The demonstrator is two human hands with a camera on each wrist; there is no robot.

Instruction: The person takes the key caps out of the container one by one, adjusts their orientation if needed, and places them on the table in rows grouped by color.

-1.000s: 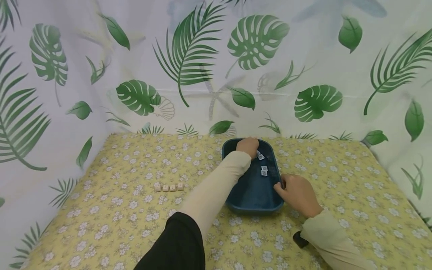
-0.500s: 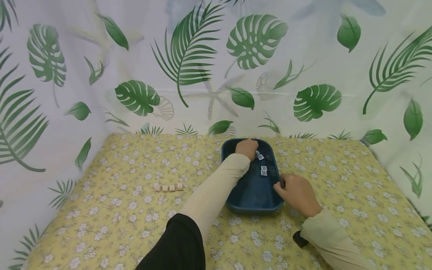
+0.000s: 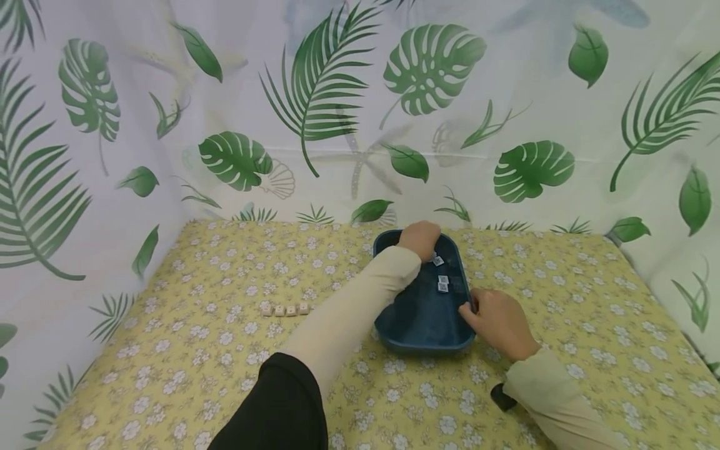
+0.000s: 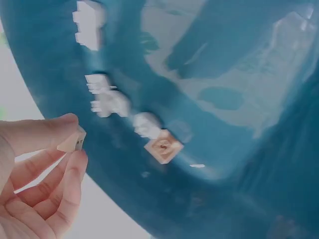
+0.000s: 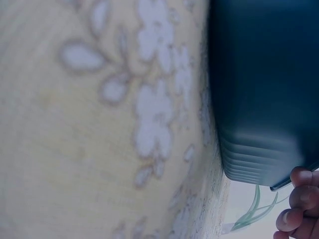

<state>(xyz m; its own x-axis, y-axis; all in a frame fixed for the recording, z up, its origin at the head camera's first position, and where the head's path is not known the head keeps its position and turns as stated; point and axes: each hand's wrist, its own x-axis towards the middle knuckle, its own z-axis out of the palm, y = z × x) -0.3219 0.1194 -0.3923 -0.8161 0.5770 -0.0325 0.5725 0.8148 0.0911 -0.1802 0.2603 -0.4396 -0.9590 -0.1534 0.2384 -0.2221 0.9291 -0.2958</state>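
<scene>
My left hand [image 3: 419, 240] is at the far end of a dark blue plastic bin [image 3: 424, 347]. In the left wrist view its thumb and fingertips pinch a small beige block [image 4: 78, 140]. Several white blocks [image 4: 110, 103], blurred, lie inside the bin beside a tan block [image 4: 163, 146] with a mark on its face. Seen from the head, two blocks with black-and-white code patterns [image 3: 443, 284] lie near the bin's right wall. My right hand [image 3: 500, 319] grips the right rim; in the right wrist view its fingers [image 5: 301, 198] curl at the edge.
Left of the bin, a short row of several beige blocks [image 3: 290, 310] sits on the yellow floral tablecloth [image 3: 185, 369]. A leaf-print curtain [image 3: 337, 181] hangs behind the table and at both sides. My left sleeve crosses over the cloth.
My left hand has lifted slightly and shifted right toward the bin's far rim, holding the small block. The right hand keeps its grip, and the bin stays in place.
</scene>
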